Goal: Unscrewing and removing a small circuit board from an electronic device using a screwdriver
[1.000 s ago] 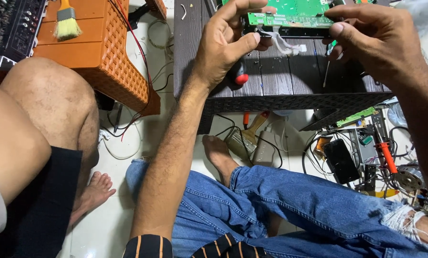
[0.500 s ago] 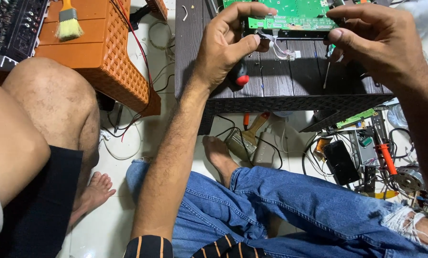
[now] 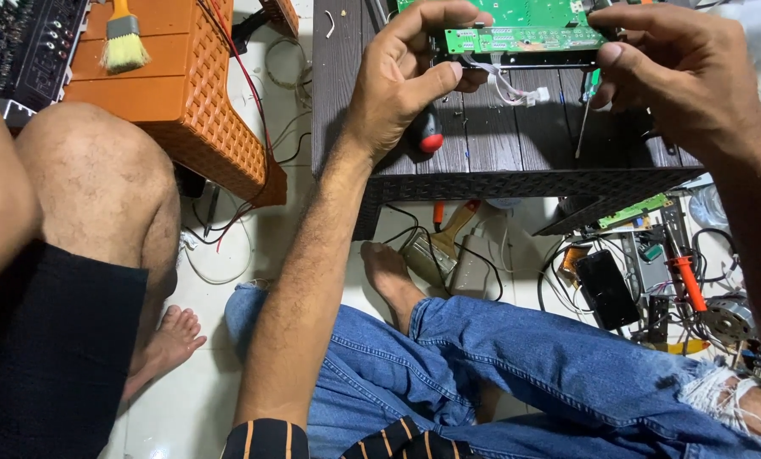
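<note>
Both hands are up over the dark slatted table [image 3: 499, 144], and between them sits a green circuit board [image 3: 525, 38], held just above the tabletop. The left hand [image 3: 406, 81] pinches the board's left end, thumb under and fingers curled over the top edge. The right hand [image 3: 682, 76] closes on the board's right end, and a slim green-handled screwdriver [image 3: 586, 115] hangs down from under those fingers, its shaft pointing at the table; whether the right hand is truly gripping it, I cannot tell. A short bundle of white wires with a small white plug [image 3: 520, 89] dangles from the board's underside. Just below the left palm, a tool with a red and black handle [image 3: 429, 134] lies on the table. Off to the left, an orange plastic stool [image 3: 185, 102] carries a yellow-bristled brush [image 3: 124, 42], and another person's bare knee [image 3: 100, 170] sits right beside it. Down on the floor to the right, a clutter of parts: a black phone-like slab [image 3: 608, 289], an orange-handled tool [image 3: 689, 282] and loose wires.
</note>
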